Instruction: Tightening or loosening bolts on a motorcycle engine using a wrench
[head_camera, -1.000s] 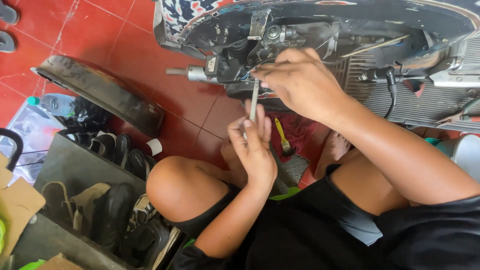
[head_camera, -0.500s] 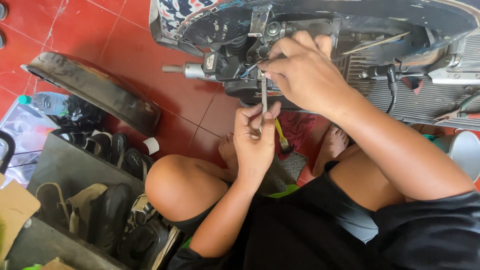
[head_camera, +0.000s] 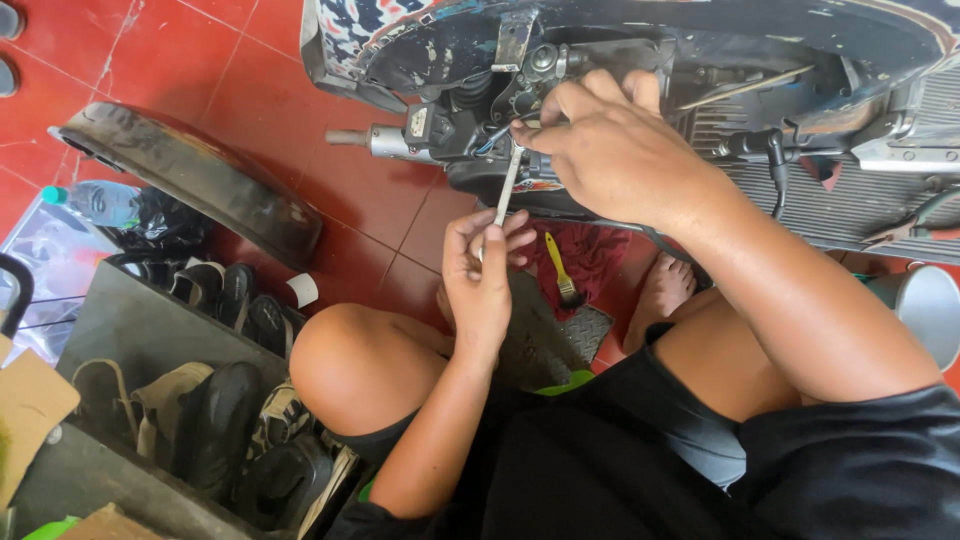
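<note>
I sit on a red tiled floor in front of a stripped scooter (head_camera: 640, 60) with its engine parts bare. My left hand (head_camera: 485, 270) grips the lower end of a slim metal tool (head_camera: 508, 185) that points up into the scooter's underside. My right hand (head_camera: 610, 150) is curled around the tool's top end where it meets the dark engine parts (head_camera: 470, 110). The tool's tip is hidden by my right fingers.
A black curved body panel (head_camera: 200, 185) lies on the floor at left. A grey shoe rack (head_camera: 150, 400) with several sandals stands at lower left, a plastic bottle (head_camera: 95, 200) beside it. A yellow-handled tool (head_camera: 560, 270) lies on a red rag. A metal container (head_camera: 925, 310) is at right.
Both hands and the tool have shifted slightly as my view drifted; my left hand now holds the tool a little lower and farther left under the scooter.
</note>
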